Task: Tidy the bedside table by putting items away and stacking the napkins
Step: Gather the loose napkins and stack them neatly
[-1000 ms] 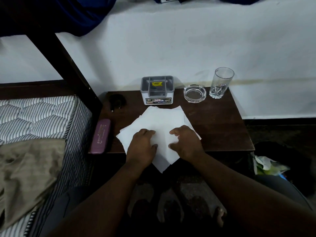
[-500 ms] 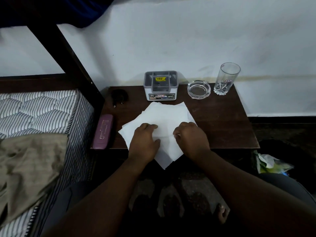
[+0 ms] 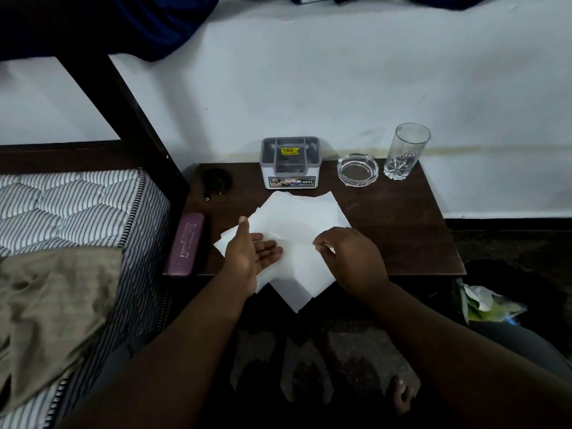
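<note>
Several white napkins (image 3: pixel 297 218) lie overlapped in a loose pile on the dark wooden bedside table (image 3: pixel 402 230), the lowest one hanging over the front edge. My left hand (image 3: pixel 250 252) is turned palm up with its fingers apart, resting against the left side of the pile. My right hand (image 3: pixel 349 258) pinches a raised fold of the top napkin between thumb and fingers. A grey and white organiser box (image 3: pixel 290 164) stands behind the pile. To its right are a glass ashtray (image 3: pixel 357 170) and a clear drinking glass (image 3: pixel 405 153).
A purple case (image 3: pixel 185 244) lies at the table's left edge beside a striped mattress (image 3: pixel 77 209). A small black item (image 3: pixel 216 181) sits at the back left. A dark bed post (image 3: pixel 123 97) slants above. A crumpled green-white bag (image 3: pixel 486 301) lies on the floor, right.
My left hand has turned from palm down on the napkins to palm up with fingers spread. My right hand has closed and lifted a fold of the top napkin.
</note>
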Tool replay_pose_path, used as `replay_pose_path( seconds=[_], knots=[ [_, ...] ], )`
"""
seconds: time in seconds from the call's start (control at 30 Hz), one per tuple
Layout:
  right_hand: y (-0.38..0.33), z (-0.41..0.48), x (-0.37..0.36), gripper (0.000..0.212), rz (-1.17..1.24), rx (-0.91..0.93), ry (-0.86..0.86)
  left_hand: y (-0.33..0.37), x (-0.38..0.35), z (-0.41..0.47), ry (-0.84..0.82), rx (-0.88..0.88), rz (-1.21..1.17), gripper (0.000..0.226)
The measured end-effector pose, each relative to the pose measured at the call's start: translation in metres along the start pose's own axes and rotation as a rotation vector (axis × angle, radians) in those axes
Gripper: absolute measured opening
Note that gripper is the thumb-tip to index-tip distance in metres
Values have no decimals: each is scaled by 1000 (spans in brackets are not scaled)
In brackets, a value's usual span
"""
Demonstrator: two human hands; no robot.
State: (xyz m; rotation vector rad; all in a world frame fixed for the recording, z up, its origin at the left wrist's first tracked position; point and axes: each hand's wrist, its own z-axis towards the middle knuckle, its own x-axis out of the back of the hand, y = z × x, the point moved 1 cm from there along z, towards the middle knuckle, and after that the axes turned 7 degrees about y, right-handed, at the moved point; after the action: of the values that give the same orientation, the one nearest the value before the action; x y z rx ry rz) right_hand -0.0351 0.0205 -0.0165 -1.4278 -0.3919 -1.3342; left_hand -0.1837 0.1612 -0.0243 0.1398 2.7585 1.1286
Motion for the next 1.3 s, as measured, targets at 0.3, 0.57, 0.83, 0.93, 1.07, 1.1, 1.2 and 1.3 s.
replay_pose_path(
  seconds=[0.3, 0.57, 0.83, 0.93, 1.07, 1.1, 1.2, 1.3],
  knots=[
    [1, -11, -4, 18, 0, 9, 42, -1, -17, 8, 13, -274, 348, 14],
    [8, 8, -12, 29, -46, -3, 23, 2, -27, 4, 180, -563, 684, 28],
    [5, 14, -25, 25, -148, 41, -47, -3, -34, 0, 318, -672, 885, 56],
    [6, 15, -26, 25, -136, 34, -37, -4, -39, 2, 295, -620, 841, 61],
    [7, 16, -28, 24, -117, 24, -34, -3, -42, 6, 254, -589, 722, 61],
    [6, 16, -28, 25, -117, 21, -34, -3, -42, 6, 237, -583, 689, 62],
    [5, 16, -28, 26, -125, 11, -45, 0, -44, 8, 204, -528, 614, 71],
    [5, 16, -27, 26, -118, 7, -46, 6, -42, 11, 262, -497, 703, 76]
  ],
)
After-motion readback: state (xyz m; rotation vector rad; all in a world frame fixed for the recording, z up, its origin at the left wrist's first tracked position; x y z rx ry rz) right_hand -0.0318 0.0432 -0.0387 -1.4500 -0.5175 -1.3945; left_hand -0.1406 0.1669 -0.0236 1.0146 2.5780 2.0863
